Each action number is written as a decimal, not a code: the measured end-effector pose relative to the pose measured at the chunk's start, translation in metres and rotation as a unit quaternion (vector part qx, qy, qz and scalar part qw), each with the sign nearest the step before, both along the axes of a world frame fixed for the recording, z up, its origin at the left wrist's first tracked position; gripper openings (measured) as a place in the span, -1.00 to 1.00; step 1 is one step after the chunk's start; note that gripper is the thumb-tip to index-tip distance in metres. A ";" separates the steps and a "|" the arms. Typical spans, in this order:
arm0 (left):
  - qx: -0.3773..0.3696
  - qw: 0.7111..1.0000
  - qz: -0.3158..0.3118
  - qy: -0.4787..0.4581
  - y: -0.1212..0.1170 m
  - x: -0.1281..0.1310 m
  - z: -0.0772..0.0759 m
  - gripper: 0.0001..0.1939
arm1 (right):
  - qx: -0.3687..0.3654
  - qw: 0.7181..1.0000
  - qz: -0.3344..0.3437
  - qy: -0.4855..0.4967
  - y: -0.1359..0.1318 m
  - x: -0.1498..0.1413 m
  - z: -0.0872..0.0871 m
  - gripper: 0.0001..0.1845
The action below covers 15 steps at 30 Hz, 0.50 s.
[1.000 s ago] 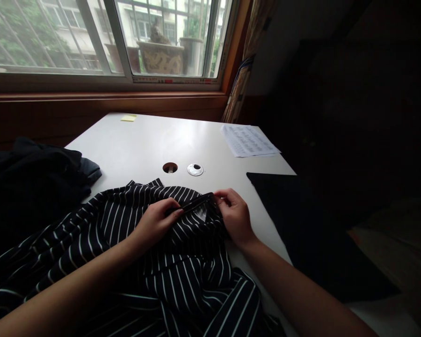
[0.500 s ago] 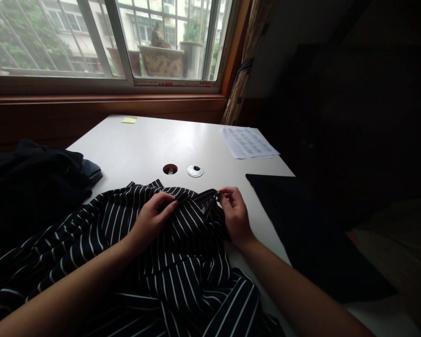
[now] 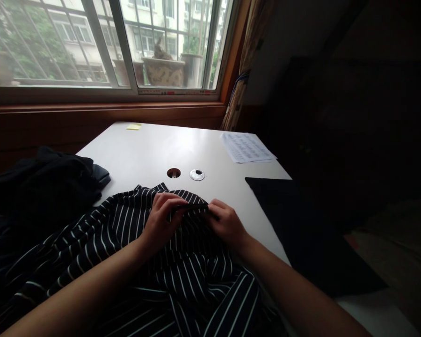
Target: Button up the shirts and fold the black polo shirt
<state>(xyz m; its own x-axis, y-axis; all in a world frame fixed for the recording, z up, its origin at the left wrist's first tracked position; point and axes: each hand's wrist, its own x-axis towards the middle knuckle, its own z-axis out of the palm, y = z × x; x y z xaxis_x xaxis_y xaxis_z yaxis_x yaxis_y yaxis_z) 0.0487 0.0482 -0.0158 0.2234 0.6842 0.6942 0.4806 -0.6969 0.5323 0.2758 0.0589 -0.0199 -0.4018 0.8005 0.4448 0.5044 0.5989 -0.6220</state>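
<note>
A black garment with thin white stripes (image 3: 126,243) lies crumpled over the near part of the white table (image 3: 154,150). My left hand (image 3: 161,220) pinches a fold of the garment's top edge, fingers curled round it. My right hand (image 3: 226,223) grips the same edge a little to the right, fingers closed on the cloth. The two hands sit close together, with a short dark strip of fabric stretched between them.
A heap of dark clothing (image 3: 42,187) lies at the table's left. A cable hole (image 3: 173,172) and its loose metal cap (image 3: 197,175) sit just beyond the garment. Printed sheets (image 3: 247,147) lie at the far right, a yellow sticky note (image 3: 134,126) at the back, a black mat (image 3: 301,224) at the right.
My right hand has moved left, nearer to my left hand, and the stretch of edge between them has shortened. The view has tilted slightly.
</note>
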 end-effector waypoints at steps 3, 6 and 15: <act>0.101 0.993 -0.056 0.027 -0.008 -0.004 0.001 -0.74 | 0.019 0.995 -0.093 0.033 0.013 0.020 0.017 -0.75; 0.181 0.967 -0.160 0.078 -0.017 -0.005 0.002 -0.74 | 0.021 0.973 -0.214 0.080 0.037 0.060 0.034 -0.74; 0.231 0.926 -0.272 0.124 -0.045 0.019 0.032 -0.89 | 0.060 0.869 -0.463 0.160 0.108 0.212 0.068 -0.62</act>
<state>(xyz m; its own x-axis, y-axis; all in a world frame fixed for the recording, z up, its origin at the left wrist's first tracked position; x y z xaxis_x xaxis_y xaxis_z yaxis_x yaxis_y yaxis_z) 0.0679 0.0030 0.0158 0.6395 0.0658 0.7660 0.0592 -0.9976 0.0363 0.4880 0.1664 0.0481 0.5508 0.6540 0.5185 0.6176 0.0986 -0.7803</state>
